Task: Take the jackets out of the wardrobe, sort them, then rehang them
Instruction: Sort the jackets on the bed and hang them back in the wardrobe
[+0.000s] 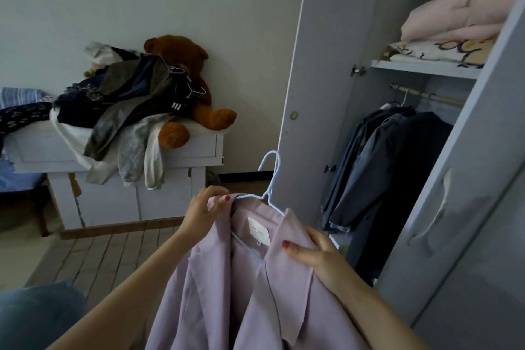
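A pale lilac jacket (pixel 235 287) hangs on a light blue hanger (pixel 272 176) in front of me, low in the view. My left hand (pixel 203 212) pinches its left shoulder at the hanger's arm. My right hand (pixel 318 257) grips the right collar and lapel. The open wardrobe (pixel 312 65) stands to the right, with dark grey and blue jackets (pixel 377 167) hanging from its rail (pixel 429 96). A heap of dark jackets with hangers (pixel 125 105) lies on a white cabinet (pixel 119 150) at the left.
A brown teddy bear (pixel 196 99) sits against the wall behind the heap. Folded pink bedding (pixel 454 14) fills the wardrobe's upper shelf. The wardrobe's right door (pixel 468 207) stands open close by. A bed with blue cloth (pixel 17 111) is at far left.
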